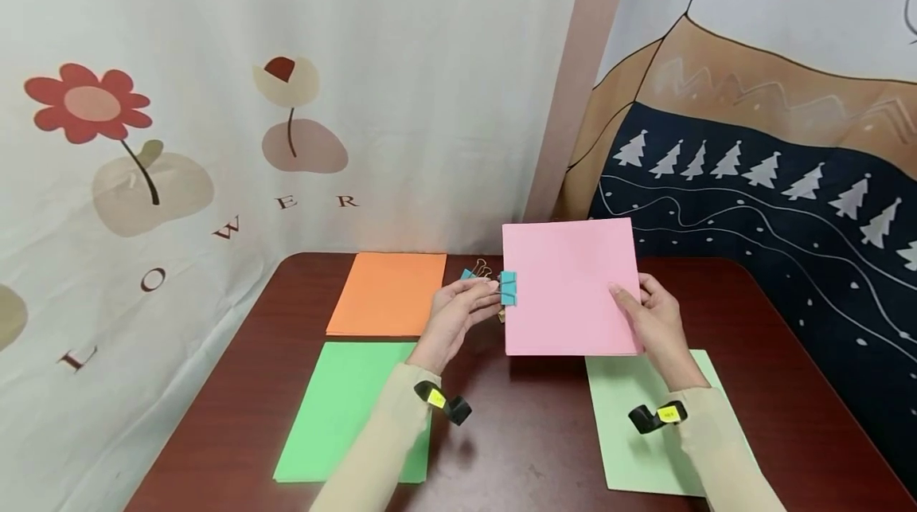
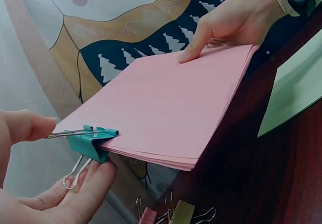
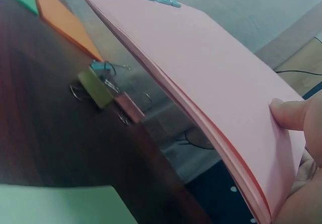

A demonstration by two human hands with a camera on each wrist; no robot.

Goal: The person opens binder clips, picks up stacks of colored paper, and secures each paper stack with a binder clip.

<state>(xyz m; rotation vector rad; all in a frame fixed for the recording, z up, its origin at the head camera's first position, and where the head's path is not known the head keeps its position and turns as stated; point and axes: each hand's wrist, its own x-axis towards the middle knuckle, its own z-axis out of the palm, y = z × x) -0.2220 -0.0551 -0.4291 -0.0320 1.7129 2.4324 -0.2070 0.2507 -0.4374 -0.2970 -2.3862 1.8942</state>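
Note:
A stack of pink paper [image 1: 569,289] is held up over the table, its loose sheet edges showing in the left wrist view. My right hand [image 1: 657,325] grips its right side, thumb on the face and fingers behind. On the left edge sits a teal binder clip [image 1: 509,288], its jaws over the sheets. My left hand [image 1: 458,313] pinches this clip by its wire handles, thumb [image 2: 37,126] on the upper one and fingers beneath. Below in the right wrist view lie three loose binder clips: an olive one [image 3: 95,87], a pink one [image 3: 129,107] and a blue one [image 3: 102,65].
Orange paper [image 1: 390,293] lies at the back left of the dark wooden table [image 1: 530,448]. Bright green paper [image 1: 344,408] is in front of it, partly under my left forearm. Pale green paper [image 1: 616,432] lies under my right forearm. Printed curtains [image 1: 430,98] hang behind.

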